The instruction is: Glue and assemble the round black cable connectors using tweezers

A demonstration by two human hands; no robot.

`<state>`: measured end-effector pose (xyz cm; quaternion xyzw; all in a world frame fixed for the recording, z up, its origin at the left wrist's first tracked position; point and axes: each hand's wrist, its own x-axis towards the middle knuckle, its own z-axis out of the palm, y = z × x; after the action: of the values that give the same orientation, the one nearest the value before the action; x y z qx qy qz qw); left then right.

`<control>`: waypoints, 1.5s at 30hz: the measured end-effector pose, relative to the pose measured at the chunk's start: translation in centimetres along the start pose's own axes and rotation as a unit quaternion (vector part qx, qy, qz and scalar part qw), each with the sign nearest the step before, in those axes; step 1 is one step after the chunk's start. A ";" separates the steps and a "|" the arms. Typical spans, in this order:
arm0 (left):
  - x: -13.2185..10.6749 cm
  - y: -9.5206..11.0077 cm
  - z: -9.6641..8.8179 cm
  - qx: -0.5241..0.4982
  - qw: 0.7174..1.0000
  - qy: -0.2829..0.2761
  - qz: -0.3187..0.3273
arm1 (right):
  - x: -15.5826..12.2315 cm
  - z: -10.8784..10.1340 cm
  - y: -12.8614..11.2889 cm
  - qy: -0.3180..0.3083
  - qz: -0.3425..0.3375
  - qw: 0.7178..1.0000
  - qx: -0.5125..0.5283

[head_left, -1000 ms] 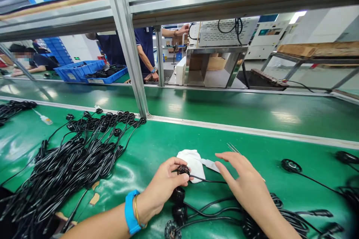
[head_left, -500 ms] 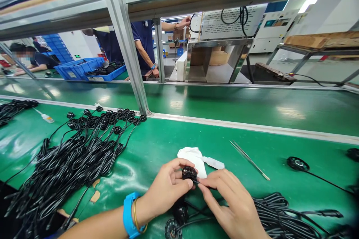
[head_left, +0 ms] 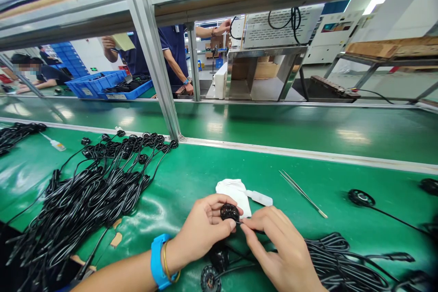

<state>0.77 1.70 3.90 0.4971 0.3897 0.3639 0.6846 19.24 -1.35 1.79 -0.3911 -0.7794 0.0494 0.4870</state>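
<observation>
My left hand [head_left: 201,230] is closed around a small round black part [head_left: 229,212] at the end of a black cable, held just above the green table. My right hand [head_left: 278,248] pinches the cable right beside that part, thumb and forefinger together. A white cloth [head_left: 232,190] and a small white tube [head_left: 260,198] lie just beyond my fingers. Thin metal tweezers [head_left: 303,193] rest on the table to the right. More black cables with round ends [head_left: 338,260] lie under my right wrist.
A big heap of black cables [head_left: 85,196] covers the left of the table. A metal post [head_left: 153,54] rises from the table's far rail. Beyond the green conveyor [head_left: 273,125], people stand by blue bins [head_left: 102,86]. One loose round part [head_left: 361,198] lies at right.
My right hand came back from near the tweezers to the cable beside the round part and closed on it. The left hand kept its hold. A person behind raised a paper.
</observation>
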 end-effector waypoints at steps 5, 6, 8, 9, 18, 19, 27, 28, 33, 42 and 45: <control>-0.4 0.3 0.5 0.054 0.998 0.006 0.031 | -0.1 0.3 -0.3 0.000 -0.003 1.000 0.017; -0.5 0.4 0.6 0.068 0.997 0.014 0.038 | -0.1 0.3 -0.3 0.001 -0.004 1.000 0.019; -0.8 0.5 0.9 0.097 0.993 0.033 0.055 | -0.2 0.3 -0.4 0.006 -0.007 1.000 0.022; -1.0 0.5 0.9 0.114 0.990 0.045 0.067 | -0.2 0.3 -0.4 0.008 -0.009 1.000 0.024; -2.3 -1.0 1.2 0.303 0.922 0.127 0.204 | 0.0 0.0 -0.7 0.019 0.004 0.999 0.026; -2.3 -1.1 1.1 0.307 0.920 0.128 0.206 | 0.0 0.0 -0.6 0.021 0.014 0.999 0.027; -1.6 -0.8 1.1 0.190 0.967 0.099 0.138 | 0.1 0.4 -1.1 0.004 0.090 0.993 0.080; -1.5 -0.7 1.1 0.153 0.976 0.087 0.130 | 0.3 0.3 -1.2 -0.006 0.089 0.992 0.087; -1.1 -0.1 1.2 0.073 0.990 0.066 0.096 | 0.9 -2.3 1.6 -0.063 0.094 0.994 -0.004; 0.2 -0.5 0.3 0.112 0.993 0.045 0.000 | -2.6 -8.3 14.6 -0.154 0.283 0.879 -0.352; 0.2 -0.5 0.4 0.122 0.992 0.043 0.001 | -2.1 -8.2 14.7 -0.114 0.297 0.891 -0.324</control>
<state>1.23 1.63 3.49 0.5609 0.4596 0.3356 0.6013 34.46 4.87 -2.17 -0.7321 -0.6496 -0.0191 0.2040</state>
